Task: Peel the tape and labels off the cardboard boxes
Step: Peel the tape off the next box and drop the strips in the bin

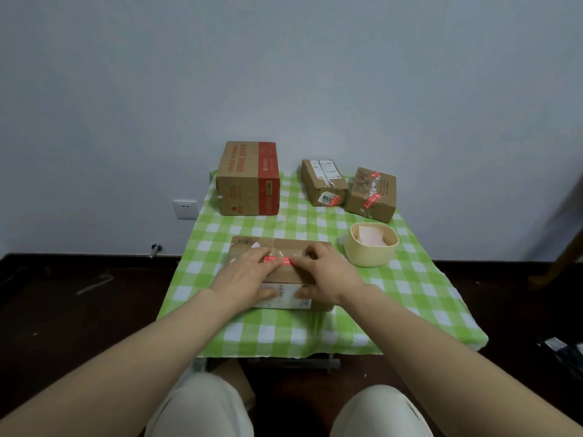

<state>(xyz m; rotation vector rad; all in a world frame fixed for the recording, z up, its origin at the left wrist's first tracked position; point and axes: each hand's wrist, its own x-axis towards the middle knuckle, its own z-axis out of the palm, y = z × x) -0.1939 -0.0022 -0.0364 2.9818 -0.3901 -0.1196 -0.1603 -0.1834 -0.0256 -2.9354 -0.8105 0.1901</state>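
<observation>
Left hand [246,272] open-fingered atop low cardboard box [288,275], right hand [328,272] beside it, curled fingertips on red tape [285,262], pinch uncertain.

Soft, dimmish indoor light falls evenly; the wall [284,64] darkens toward its corners, the floor [63,310] is murky, the right edge blurred.
</observation>
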